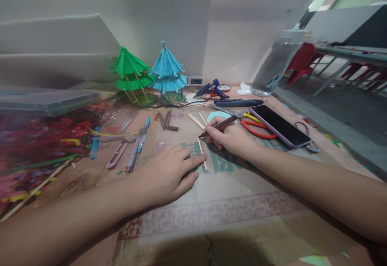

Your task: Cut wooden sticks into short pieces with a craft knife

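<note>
A brown marker [222,125] is gripped in my right hand [222,135], its dark tip at the upper end of a thin pale wooden stick [202,153]. My left hand [173,169] lies on the board with fingers stretched out, the index fingertip pressing on that stick lower down. More pale sticks [196,121] lie just beyond my right hand, by a light-blue paper piece [217,116]. To their left are several brown-coloured sticks [164,119] and a brown marker cap [173,128].
Behind stand a green pavilion model [130,74] and a blue one [167,72], near a glue gun [211,89]. On the right are orange-handled scissors [258,130], a phone [279,124] and a large clear bottle [276,64]. Pens [139,145], a cutter [117,155] and colourful scraps [45,149] lie left.
</note>
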